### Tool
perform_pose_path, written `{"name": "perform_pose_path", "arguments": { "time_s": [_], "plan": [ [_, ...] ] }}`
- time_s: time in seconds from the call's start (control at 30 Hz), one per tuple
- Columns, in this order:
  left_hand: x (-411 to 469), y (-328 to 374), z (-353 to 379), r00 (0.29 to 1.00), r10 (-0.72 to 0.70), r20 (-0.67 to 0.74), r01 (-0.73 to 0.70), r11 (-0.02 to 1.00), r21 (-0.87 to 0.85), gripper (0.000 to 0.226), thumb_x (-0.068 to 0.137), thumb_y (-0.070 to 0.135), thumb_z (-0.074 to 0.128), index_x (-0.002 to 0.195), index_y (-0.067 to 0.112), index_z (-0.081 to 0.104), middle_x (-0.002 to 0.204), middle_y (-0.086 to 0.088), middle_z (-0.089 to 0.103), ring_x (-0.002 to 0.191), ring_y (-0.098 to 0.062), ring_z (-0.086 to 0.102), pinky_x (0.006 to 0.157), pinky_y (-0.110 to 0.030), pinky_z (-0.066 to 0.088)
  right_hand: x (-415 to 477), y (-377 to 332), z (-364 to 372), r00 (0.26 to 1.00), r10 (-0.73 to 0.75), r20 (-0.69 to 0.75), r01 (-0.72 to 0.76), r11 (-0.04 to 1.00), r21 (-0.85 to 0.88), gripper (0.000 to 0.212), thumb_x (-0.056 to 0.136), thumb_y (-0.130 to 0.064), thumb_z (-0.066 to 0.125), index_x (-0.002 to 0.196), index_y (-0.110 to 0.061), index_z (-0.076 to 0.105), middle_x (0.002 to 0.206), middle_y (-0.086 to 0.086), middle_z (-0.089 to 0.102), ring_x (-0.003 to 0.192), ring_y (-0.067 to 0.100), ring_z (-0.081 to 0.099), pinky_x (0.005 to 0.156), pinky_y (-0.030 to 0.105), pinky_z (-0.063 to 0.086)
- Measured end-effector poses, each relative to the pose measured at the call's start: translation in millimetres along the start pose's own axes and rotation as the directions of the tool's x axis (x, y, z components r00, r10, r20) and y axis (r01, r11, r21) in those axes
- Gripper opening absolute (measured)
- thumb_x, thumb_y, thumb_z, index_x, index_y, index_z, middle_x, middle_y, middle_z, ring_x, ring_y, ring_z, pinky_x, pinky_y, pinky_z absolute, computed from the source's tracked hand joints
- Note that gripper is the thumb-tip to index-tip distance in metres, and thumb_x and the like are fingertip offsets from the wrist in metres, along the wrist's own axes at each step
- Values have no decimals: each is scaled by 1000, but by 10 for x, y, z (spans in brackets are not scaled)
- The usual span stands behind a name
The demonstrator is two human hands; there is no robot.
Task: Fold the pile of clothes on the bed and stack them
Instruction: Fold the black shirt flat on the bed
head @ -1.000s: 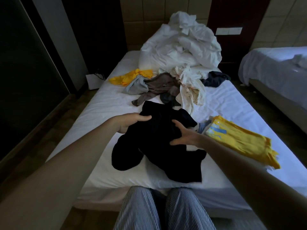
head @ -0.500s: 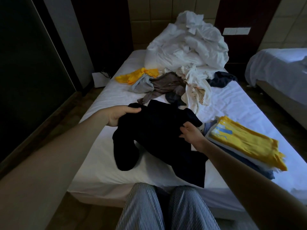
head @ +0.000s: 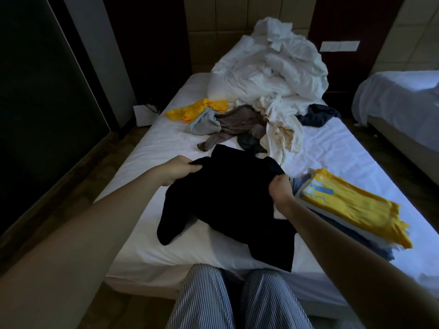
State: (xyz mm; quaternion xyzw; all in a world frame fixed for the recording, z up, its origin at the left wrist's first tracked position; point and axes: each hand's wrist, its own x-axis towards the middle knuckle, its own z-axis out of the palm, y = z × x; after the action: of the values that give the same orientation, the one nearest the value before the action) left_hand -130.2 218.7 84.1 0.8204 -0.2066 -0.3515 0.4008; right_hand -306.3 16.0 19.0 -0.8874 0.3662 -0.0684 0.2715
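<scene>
A black long-sleeved garment (head: 228,198) lies spread on the near part of the bed (head: 147,157). My left hand (head: 178,169) grips its upper left edge and my right hand (head: 281,189) grips its upper right edge, holding the top stretched between them. One sleeve hangs down at the lower left. A loose pile of unfolded clothes (head: 240,124), yellow, grey, brown and cream, lies farther up the bed. To the right sits a stack of folded clothes (head: 349,207) with a yellow piece on top.
A heap of white bedding (head: 270,67) fills the head of the bed. A second bed (head: 401,103) stands at the right. A dark wall and floor strip run along the left, with a white box (head: 142,115) on the floor.
My hands have moved apart along the black garment's top edge, the left to the left and the right to the right, pulling the fabric wider and flatter.
</scene>
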Motion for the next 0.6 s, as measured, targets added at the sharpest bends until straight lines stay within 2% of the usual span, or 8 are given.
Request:
{"name": "perform_pose_path", "arguments": {
  "time_s": [0.07, 0.1, 0.17, 0.2, 0.27, 0.37, 0.43, 0.6],
  "plan": [
    [-6, 4, 82, 1000, 16, -2, -16, 1000, -1, 26, 99, 23, 49, 82, 5, 58, 64, -4, 48, 57, -16, 48, 54, -25, 36, -11, 0, 41, 981, -191, 41, 189, 872, -451, 36, 95, 8, 29, 128, 3, 44, 131, 17, 48, 117, 29, 50, 78, 33, 41],
    [-2, 5, 101, 999, 30, -13, -30, 999, 12, 26, 99, 24, 48, 87, 3, 58, 66, -4, 49, 59, -16, 49, 55, -25, 36, -20, 19, 81, 975, -217, 53, 218, 868, -446, 36, 98, 3, 28, 132, 4, 39, 135, 19, 45, 118, 29, 49, 86, 34, 41],
    [7, -14, 88, 998, 60, -23, -59, 996, 70, 29, 100, 28, 46, 91, 3, 57, 67, -4, 48, 59, -16, 48, 56, -25, 35, -49, 114, 160, 999, -50, -22, 51, 997, 62, 31, 103, -21, 24, 120, -5, 45, 111, 14, 53, 94, 22, 57, 75, 26, 42],
    [18, -32, 70, 997, 74, -24, -71, 991, 114, 31, 100, 31, 45, 88, 4, 55, 65, -4, 46, 57, -16, 46, 55, -26, 33, -60, 181, 194, 999, 6, -46, 11, 932, 362, 34, 100, -36, 27, 103, -9, 46, 89, 8, 54, 75, 17, 54, 67, 24, 40],
    [48, -105, 49, 993, 106, -57, -89, 965, 246, 39, 99, 36, 45, 73, 7, 52, 60, -3, 43, 53, -16, 43, 54, -27, 30, -46, 322, 205, 998, -47, -37, 59, 862, 503, 37, 92, -46, 45, 83, -10, 45, 69, 0, 49, 63, 13, 50, 64, 27, 41],
    [76, -251, 96, 981, 177, -78, -120, 873, 473, 45, 96, 38, 50, 59, 14, 49, 58, -2, 48, 57, -16, 47, 53, -26, 33, -118, 398, 79, 931, -196, 308, 138, 970, 198, 20, 88, -36, 62, 77, -20, 56, 70, -11, 53, 68, 4, 53, 57, 9, 37],
    [43, -334, 151, 987, 150, 49, -151, 801, 580, 42, 95, 38, 52, 59, 16, 52, 60, 0, 51, 59, -14, 49, 55, -21, 35, -196, 378, -25, 814, -214, 541, 279, 960, -40, 20, 92, -31, 57, 98, -14, 65, 82, -6, 55, 82, 8, 53, 57, 9, 35],
    [25, -621, 363, 951, -62, 302, -168, 718, 675, 17, 93, 27, 59, 91, 12, 66, 83, 4, 60, 75, -8, 54, 63, -13, 38, -286, 541, 81, 705, -58, 707, 170, 981, -89, 28, 95, -19, 51, 118, -7, 60, 104, 0, 55, 96, 10, 51, 66, 10, 41]
  ]
}}
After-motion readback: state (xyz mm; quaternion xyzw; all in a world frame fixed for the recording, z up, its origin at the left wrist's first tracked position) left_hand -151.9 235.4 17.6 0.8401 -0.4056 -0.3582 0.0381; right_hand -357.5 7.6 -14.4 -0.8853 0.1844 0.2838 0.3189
